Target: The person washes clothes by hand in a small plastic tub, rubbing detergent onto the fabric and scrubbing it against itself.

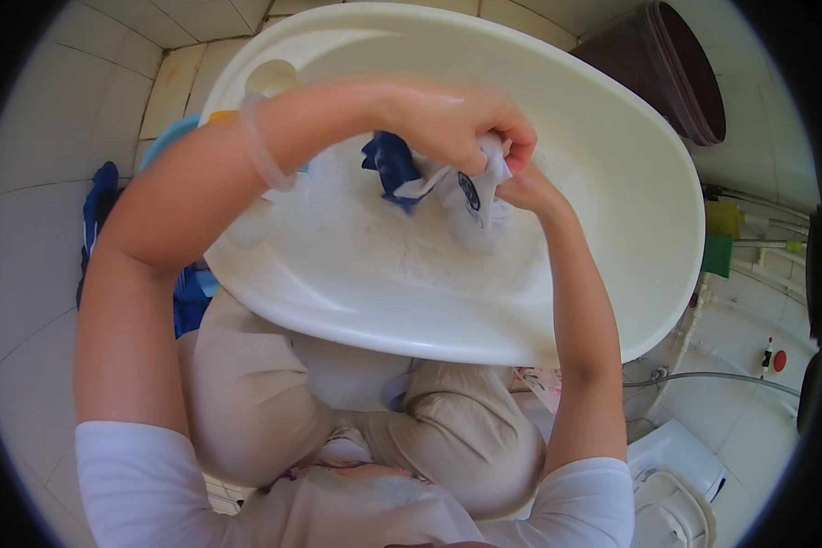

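My left hand [455, 123] reaches across the white plastic tub [630, 185], its fingers bent around a bunched part of a wet, light grey garment [478, 198]. The garment bears a dark round emblem and hangs low inside the tub. My right hand [529, 188] meets the same bunch from the right, its fingertips partly hidden by cloth and by the left hand. A dark blue cloth part [392, 168] trails to the left, apparently joined to the grey cloth. Shallow, sudsy water [425, 264] lies on the tub floor.
A dark brown bucket [685, 75] lies tilted behind the tub. Blue cloth [193, 298] lies at the left, near a light blue basin [168, 140]. On the right are wall pipes, a grey hose [719, 375] and a white toilet [671, 514].
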A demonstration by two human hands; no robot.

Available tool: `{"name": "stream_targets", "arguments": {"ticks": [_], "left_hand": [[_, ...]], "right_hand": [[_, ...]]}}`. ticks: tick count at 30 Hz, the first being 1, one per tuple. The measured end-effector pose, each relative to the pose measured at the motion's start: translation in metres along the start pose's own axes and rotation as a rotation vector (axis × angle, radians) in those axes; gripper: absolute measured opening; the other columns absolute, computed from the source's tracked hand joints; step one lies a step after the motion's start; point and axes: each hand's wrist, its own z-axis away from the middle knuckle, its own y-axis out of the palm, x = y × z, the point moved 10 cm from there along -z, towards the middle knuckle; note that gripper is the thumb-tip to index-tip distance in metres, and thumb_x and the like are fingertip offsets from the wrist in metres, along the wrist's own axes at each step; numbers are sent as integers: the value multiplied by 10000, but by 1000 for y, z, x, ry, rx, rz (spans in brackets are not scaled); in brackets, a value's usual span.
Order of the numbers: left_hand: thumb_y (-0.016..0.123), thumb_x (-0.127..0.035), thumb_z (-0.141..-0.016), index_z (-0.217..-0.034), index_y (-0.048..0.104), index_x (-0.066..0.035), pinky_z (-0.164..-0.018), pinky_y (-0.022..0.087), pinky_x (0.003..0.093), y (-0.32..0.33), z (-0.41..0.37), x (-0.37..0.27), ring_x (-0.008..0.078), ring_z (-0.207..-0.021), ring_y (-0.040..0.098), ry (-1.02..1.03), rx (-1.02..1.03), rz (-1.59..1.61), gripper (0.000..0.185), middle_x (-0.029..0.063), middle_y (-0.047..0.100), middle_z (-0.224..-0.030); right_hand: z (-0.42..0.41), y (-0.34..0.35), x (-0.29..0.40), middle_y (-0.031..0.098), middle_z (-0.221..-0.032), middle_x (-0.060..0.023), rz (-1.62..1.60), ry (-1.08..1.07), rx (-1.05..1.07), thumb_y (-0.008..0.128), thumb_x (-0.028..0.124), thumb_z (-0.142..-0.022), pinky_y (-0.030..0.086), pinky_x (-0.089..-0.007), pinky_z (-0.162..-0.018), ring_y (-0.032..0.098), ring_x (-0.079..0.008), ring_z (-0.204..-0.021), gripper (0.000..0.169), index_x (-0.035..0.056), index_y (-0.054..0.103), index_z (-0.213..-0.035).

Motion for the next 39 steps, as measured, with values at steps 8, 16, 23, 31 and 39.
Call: {"name": "stream_targets", "arguments": {"ticks": [8, 16, 23, 31, 39], "left_hand": [[581, -105, -675, -891, 526, -41, -636, 399, 316, -46, 80, -13, 223, -727, 483, -291, -92, -234, 232, 77, 515, -769], [642, -10, -629, -887, 518, -41, -672, 423, 368, -56, 104, 28, 289, -758, 520, -369, -342, -445, 288, 117, 529, -760], [644, -92, -679, -870, 543, -68, -628, 412, 311, -73, 30, 60, 215, -742, 550, -253, -250, -420, 217, 72, 547, -743], [699, -264, -712, -955, 634, -58, -658, 495, 331, -39, -31, 226, 204, -737, 628, -628, -425, -395, 325, 108, 667, -799], [725, -319, -747, -961, 645, 16, -688, 511, 375, 97, -8, 301, 251, -808, 646, -857, -674, 463, 406, 162, 663, -911]], "right_hand": [[20, -25, 0, 609, -998, -64, -676, 21, -122, 591, 26, -725, 428, -297, -849, 543, -140, -979, 147, 66, 554, -862], [54, -99, 42, 570, -812, 13, -903, 23, -300, 594, 85, -812, 392, -204, -693, 533, -67, -758, 172, 97, 499, -954], [91, -130, -15, 554, -879, -10, -933, 151, -400, 579, 118, -817, 418, -227, -682, 533, -99, -822, 170, 95, 497, -965], [125, -165, -90, 623, -912, -108, 700, 182, -945, 648, 121, -789, 490, -332, -709, 601, -222, -785, 238, 30, 566, -993], [31, 84, -60, 466, -1217, -215, 572, 484, -138, 767, 368, -674, 458, -436, -868, 539, -386, -1024, 739, 63, 428, -1255]]}}
